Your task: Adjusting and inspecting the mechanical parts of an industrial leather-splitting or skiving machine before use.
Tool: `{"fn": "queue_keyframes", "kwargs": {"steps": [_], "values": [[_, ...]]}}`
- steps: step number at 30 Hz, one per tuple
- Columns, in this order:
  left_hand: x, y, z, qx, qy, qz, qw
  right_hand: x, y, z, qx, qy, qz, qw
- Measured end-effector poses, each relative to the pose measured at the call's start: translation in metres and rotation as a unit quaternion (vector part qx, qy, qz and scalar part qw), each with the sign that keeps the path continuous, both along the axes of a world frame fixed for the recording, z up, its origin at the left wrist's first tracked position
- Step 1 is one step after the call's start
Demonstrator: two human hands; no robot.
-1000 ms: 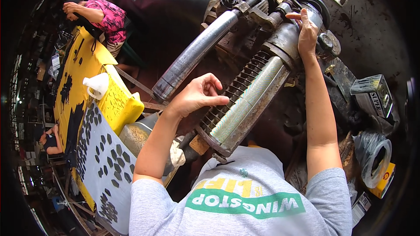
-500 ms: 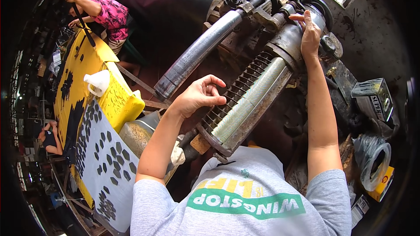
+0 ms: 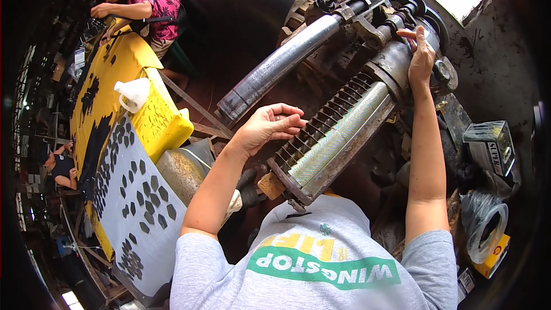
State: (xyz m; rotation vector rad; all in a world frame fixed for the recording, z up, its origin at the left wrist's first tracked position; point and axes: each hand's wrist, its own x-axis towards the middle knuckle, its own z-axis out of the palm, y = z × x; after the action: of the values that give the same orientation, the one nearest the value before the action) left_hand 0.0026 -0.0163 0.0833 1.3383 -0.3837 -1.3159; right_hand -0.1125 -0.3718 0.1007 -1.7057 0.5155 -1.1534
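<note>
A heavy metal roller machine (image 3: 338, 132) stands in front of me, with a shiny cylinder behind a row of bars and a second steel roller (image 3: 275, 69) to its left. My left hand (image 3: 267, 127) hovers at the near left side of the barred guard, fingers curled and apart, holding nothing. My right hand (image 3: 422, 57) rests flat on the dark far end of the cylinder, by the gear housing.
A long yellow and grey table (image 3: 132, 155) with several dark cut pieces runs along the left. A white funnel (image 3: 133, 92) sits on a yellow can. A person in a pink shirt (image 3: 150, 6) works at the table's far end. Boxes and a tape roll (image 3: 485, 227) lie at the right.
My left hand has drawn slightly closer to the barred guard. The person at the far table has leaned over it. My right hand stays on the cylinder's end.
</note>
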Motion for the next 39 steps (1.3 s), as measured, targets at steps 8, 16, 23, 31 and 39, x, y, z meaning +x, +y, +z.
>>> {"fn": "queue_keyframes", "kwargs": {"steps": [8, 16, 23, 31, 39], "values": [[-0.003, 0.009, 0.022, -0.036, -0.022, -0.060, 0.997, 0.000, 0.000, -0.001, -0.018, 0.007, 0.007, 1.000], [0.001, 0.012, 0.012, -0.001, 0.008, -0.021, 1.000, -0.001, 0.003, 0.003, 0.025, -0.003, 0.012, 1.000], [0.011, 0.004, -0.033, -0.046, 0.201, -0.041, 0.978, -0.001, 0.002, 0.000, -0.007, 0.006, 0.006, 1.000], [-0.004, 0.002, -0.057, -0.140, 0.293, -0.019, 0.946, -0.001, 0.002, 0.002, -0.001, 0.005, 0.002, 1.000], [-0.030, -0.002, -0.069, -0.229, 0.414, 0.016, 0.881, -0.002, 0.001, 0.001, 0.011, -0.007, 0.012, 1.000]]}}
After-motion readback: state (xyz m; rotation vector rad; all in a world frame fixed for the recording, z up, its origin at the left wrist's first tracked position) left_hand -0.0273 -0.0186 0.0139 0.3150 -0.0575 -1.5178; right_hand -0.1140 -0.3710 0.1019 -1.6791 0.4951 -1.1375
